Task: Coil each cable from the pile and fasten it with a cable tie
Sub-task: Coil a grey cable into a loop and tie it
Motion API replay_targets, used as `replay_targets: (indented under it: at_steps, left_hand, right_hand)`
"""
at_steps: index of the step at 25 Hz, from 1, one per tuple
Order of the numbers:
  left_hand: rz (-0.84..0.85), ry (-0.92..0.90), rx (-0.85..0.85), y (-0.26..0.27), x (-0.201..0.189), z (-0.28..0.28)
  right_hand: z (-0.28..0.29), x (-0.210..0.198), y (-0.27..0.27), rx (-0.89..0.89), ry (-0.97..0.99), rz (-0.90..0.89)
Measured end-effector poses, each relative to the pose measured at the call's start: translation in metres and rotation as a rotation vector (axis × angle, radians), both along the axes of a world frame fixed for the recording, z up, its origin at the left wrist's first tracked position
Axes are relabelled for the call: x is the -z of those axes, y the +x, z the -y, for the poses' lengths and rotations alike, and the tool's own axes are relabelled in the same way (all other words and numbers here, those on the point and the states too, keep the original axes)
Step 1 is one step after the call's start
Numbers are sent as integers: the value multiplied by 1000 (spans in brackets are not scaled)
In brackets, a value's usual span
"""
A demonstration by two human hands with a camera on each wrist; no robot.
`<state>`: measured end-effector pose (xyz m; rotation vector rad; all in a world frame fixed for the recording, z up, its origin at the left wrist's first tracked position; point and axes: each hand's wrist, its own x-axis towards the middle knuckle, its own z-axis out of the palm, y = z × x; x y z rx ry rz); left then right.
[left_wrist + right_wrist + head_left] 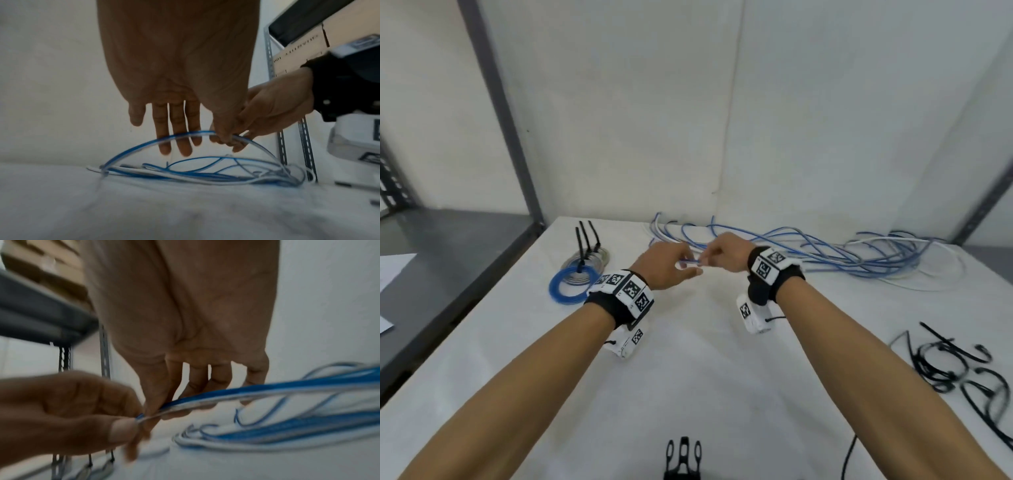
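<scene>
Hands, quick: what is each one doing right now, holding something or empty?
Left hand: thumb and finger pinch the blue cable.
Right hand: fingertips pinch the same cable, lifted from the pile.

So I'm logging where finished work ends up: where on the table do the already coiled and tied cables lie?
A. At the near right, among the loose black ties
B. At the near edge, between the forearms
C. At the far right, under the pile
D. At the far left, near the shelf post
D: the coiled cables, a blue one and a grey one with black tie tails sticking up, lie at the table's far left; the loose ties lie near right.
</scene>
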<state>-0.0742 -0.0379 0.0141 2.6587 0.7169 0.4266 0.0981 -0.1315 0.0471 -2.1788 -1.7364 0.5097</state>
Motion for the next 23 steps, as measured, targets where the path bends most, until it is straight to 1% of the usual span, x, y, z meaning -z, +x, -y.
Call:
replay_targets:
  at_steps: [2,4,6,9,11,12,15,16,17,18,19,20,21,22,23]
  left_hand:
    - [181,-51,-14,7,-14,8]
    - [436,-114,-36,10,-33,9]
    - [667,-195,-91,4,-52,3]
    - [933,-459,-148,-9,-75,-1]
    - [1040,-572,-170,-13,-81,-1]
    - [1068,-609,-167,-13,-82,1]
    - [1090,-710,-150,-9,-78,6]
    - [1100,-756,-142,-9,-77,8]
    - [1120,-813,-140,-9,-75,11]
    - [1153,-872,-143,-9,-75,13]
    - [1185,-927,-153,-9,-74,16]
    - [1221,-977,-168,-8,-74,18]
    - [1260,-1018,-189,-9,-76,18]
    - [1288,-1057,-206,-9,-79,20]
    - [1310,-1079,-223,-11,-83,18]
  right_hand:
    - [14,-25,2,-55,131,-63]
    - [31,-38,12,11,264,-135]
    - [48,-32,33,166,342,-124]
    - [79,-12,66,456,284,18]
    - [93,-11,72,585,297,45]
    - [96,-19,68,613,351,81]
    - [94,-56,48,615,568,345]
    - [91,-72,40,598,634,408]
    - [88,-86,33,582,697,404]
    - [84,-98,25,557,758,334]
    - [80,-105,18,527,824,199]
    - [76,-110,13,490,888,6]
    - [71,-115,5,444,927,-246]
    - [70,-118,-3,382,923,-518]
    - [67,-121,-13,311,892,-752]
